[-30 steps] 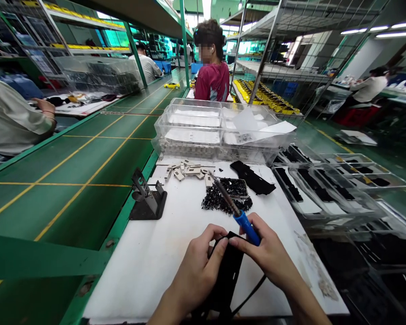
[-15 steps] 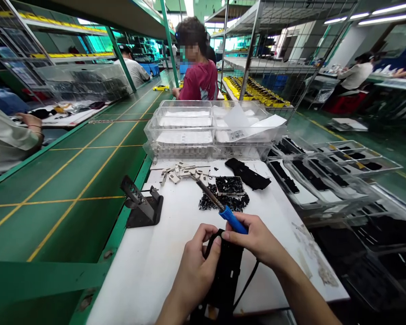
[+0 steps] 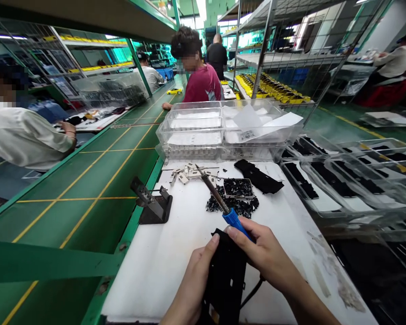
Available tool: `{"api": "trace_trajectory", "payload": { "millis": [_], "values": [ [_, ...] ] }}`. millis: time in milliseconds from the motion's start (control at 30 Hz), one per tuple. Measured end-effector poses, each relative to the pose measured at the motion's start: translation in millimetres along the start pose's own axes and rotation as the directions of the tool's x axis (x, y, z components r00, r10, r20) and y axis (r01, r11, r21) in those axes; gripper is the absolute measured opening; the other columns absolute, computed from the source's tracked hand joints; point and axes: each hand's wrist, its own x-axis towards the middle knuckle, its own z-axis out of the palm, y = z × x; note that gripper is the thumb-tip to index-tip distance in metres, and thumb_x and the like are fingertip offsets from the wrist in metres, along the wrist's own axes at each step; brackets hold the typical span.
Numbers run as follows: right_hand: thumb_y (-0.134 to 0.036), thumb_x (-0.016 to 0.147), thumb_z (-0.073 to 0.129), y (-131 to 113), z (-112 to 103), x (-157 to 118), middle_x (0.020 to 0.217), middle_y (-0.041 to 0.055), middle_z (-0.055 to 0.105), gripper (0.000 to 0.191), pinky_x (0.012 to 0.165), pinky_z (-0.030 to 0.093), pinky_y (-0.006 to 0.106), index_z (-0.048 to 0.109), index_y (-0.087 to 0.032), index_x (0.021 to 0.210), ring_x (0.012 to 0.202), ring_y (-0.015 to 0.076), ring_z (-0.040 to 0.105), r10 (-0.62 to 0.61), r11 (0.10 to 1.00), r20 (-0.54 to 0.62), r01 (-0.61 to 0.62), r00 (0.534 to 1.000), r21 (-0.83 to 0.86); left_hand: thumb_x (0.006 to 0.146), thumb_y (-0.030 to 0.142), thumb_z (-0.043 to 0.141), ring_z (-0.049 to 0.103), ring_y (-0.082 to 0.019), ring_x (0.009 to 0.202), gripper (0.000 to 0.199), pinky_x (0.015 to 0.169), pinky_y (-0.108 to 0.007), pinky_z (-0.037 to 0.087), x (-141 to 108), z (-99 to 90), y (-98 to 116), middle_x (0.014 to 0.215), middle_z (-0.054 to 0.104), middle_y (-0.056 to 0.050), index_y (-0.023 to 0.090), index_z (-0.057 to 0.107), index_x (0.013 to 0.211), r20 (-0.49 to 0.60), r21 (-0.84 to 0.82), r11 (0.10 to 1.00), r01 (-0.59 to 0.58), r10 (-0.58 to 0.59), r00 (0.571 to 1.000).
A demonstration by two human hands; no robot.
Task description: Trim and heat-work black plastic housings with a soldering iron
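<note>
My left hand is closed around the left edge of a flat black panel, thumb on its top. The panel has small cutouts and looks fabric-covered. In my right hand is a blue-handled soldering iron, its metal tip pointing up and to the left. My right thumb is close to the panel's upper edge; whether it presses there I cannot tell. A black cord runs below that hand. Beyond the iron lie a small box of black bits, more loose black bits and several pale metal pieces.
A metal iron stand is at the table's left edge. Another black panel lies behind the bits. Clear plastic trays are stacked at the back; trays of black parts stand right. A green conveyor runs left, with co-workers nearby.
The view has swung left, so the scene sits further right. My left fingers have shifted from the panel's top corner to its side, and the panel shows more of its surface.
</note>
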Motion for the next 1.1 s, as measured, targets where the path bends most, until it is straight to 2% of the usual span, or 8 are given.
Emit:
{"api": "trace_trajectory", "payload": {
  "millis": [133,233,333,467,567,767,933,1100],
  "values": [
    [-0.059,0.094,0.049,12.1,-18.3,4.9,0.055,-0.0076,0.04,0.038,0.042,0.025,0.024,0.05,-0.021,0.086,0.042,0.0093,0.033,0.013,0.998,0.012,-0.014,1.0,0.069,0.081,0.064,0.061,0.04,-0.007,0.041,0.048,0.04,-0.018,0.034,17.7,-15.1,10.0,0.049,0.044,0.008,0.019,0.053,0.067,0.067,-0.26,0.961,0.091,-0.076,0.995],
    [-0.056,0.094,0.051,25.5,-44.0,7.5,0.059,-0.0057,0.041,0.036,0.047,0.028,0.024,0.051,-0.022,0.082,0.049,0.0108,0.037,-0.096,0.975,-0.026,0.089,0.995,-0.205,0.074,0.073,0.059,0.018,-0.004,0.026,0.063,0.025,-0.017,0.016,23.9,-36.4,7.7,0.038,0.026,0.01,0.022,0.031,0.051,0.205,-0.384,0.911,0.151,-0.075,0.976],
    [-0.05,0.093,0.055,35.3,-68.1,8.8,0.061,-0.003,0.049,0.032,0.054,0.032,0.026,0.055,-0.022,0.077,0.054,0.0129,0.045,-0.237,0.83,0.076,0.242,0.969,-0.502,0.056,0.067,0.077,0.0,-0.001,0.02,0.074,0.019,-0.018,-0.003,16.3,-48.8,-11.7,0.032,0.013,0.013,0.022,0.019,0.048,0.194,-0.415,0.902,0.118,-0.039,0.98],
    [-0.048,0.093,0.057,37.9,-82.7,10.9,0.061,-0.001,0.056,0.032,0.053,0.031,0.027,0.056,-0.023,0.074,0.053,0.0142,0.05,-0.286,0.668,0.256,0.384,0.923,-0.637,0.031,0.059,0.091,-0.015,0.0,0.016,0.085,0.018,-0.018,-0.015,0.6,-42.7,-41.0,0.023,-0.005,0.016,0.022,0.015,0.042,0.191,-0.551,0.817,0.171,-0.076,0.979],
    [-0.049,0.094,0.055,36.6,-82.2,14.3,0.061,-0.0011,0.057,0.032,0.052,0.03,0.027,0.057,-0.023,0.076,0.053,0.0142,0.051,-0.262,0.576,0.351,0.437,0.899,-0.691,0.028,0.053,0.093,-0.011,0.0,0.013,0.083,0.018,-0.017,-0.014,-7.7,-38.8,-46.6,0.018,-0.004,0.015,0.022,0.017,0.035,0.301,-0.594,0.753,0.283,-0.118,0.946],
    [-0.049,0.098,0.048,36.3,-77.0,18.7,0.062,-0.0017,0.057,0.035,0.051,0.028,0.026,0.051,-0.023,0.076,0.053,0.0132,0.051,-0.212,0.451,0.459,0.503,0.863,-0.737,0.068,0.043,0.082,0.004,-0.001,0.012,0.065,0.017,-0.014,0.003,-15.3,-45.7,-42.4,0.02,0.009,0.013,0.021,0.031,0.035,0.414,-0.645,0.69,0.328,-0.045,0.909],
    [-0.049,0.1,0.046,32.6,-74.4,18.3,0.06,-0.0037,0.054,0.037,0.049,0.026,0.025,0.047,-0.022,0.074,0.05,0.0117,0.05,-0.27,0.36,0.492,0.561,0.827,-0.746,0.064,0.012,0.082,0.002,0.0,0.007,0.056,0.012,-0.011,0.007,-17.4,-33.6,-29.7,0.016,0.019,0.013,0.019,0.037,0.033,0.595,-0.736,0.494,0.464,0.142,0.791],
    [-0.051,0.1,0.045,29.7,-71.9,16.9,0.059,-0.0046,0.054,0.039,0.049,0.027,0.024,0.046,-0.022,0.074,0.05,0.0112,0.05,-0.273,0.325,0.497,0.565,0.824,-0.758,0.061,0.01,0.084,0.003,-0.001,0.004,0.055,0.01,-0.009,0.007,-20.3,-24.7,-17.0,0.015,0.026,0.011,0.018,0.038,0.031,0.634,-0.704,0.491,0.513,0.111,0.765]
  ]
}}
